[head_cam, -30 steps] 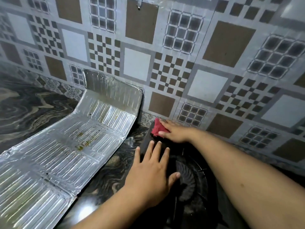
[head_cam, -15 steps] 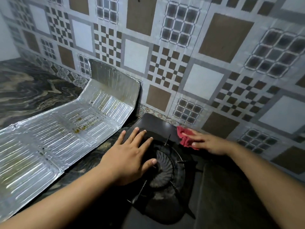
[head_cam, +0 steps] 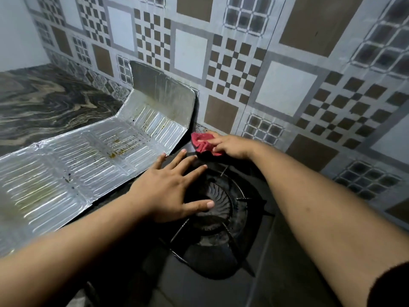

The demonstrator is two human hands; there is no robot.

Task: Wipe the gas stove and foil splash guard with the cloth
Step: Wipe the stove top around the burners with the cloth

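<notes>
A black gas stove (head_cam: 221, 282) fills the lower middle, its round burner (head_cam: 218, 209) ringed by a wire pan support. My right hand (head_cam: 230, 146) presses a red cloth (head_cam: 202, 142) onto the stove's far left corner, close to the tiled wall. My left hand (head_cam: 170, 193) lies flat with fingers spread on the stove's left side, the thumb resting on the burner. The silver foil splash guard (head_cam: 88, 160) lies folded out flat on the counter left of the stove, with brown grease stains; its far panel leans up against the wall.
A patterned tile wall (head_cam: 276, 85) runs behind the stove and guard. Dark marbled countertop (head_cam: 44, 107) stretches to the far left, ending at a plain wall in the corner.
My right hand slid the red cloth rightward along the stove's back edge, then back left to the far corner. My left hand stayed flat beside the burner. The view shifted.
</notes>
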